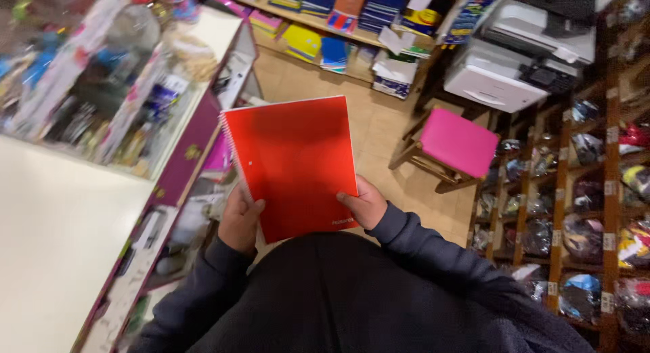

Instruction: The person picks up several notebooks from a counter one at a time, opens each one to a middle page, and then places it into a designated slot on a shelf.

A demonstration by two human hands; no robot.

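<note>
In a stationery shop aisle, I hold a red notebook (pixel 292 165) up at chest height, its plain cover facing the camera and its spiral binding on the left edge. My left hand (pixel 240 221) has its grip clamped on the lower spiral corner; my right hand (pixel 365 204) pinches the lower right edge, thumb on the cover. The notebook is clear of every surface, tilted slightly. I judge this as the holding-and-looking step: the cover is shut, so opening it would call for one hand to keep its hold while the other lifts the free right edge. To my left runs a white tabletop (pixel 61 238) over a glass display case (pixel 115 102) crowded with small goods. Ahead, on a tiled floor (pixel 379 133), stands a pink stool (pixel 459 144); beyond it are shelves of stacked notebooks (pixel 338 14) and a printer (pixel 508 72). Wooden pigeonholes (pixel 575 211) of bagged items line the right
</note>
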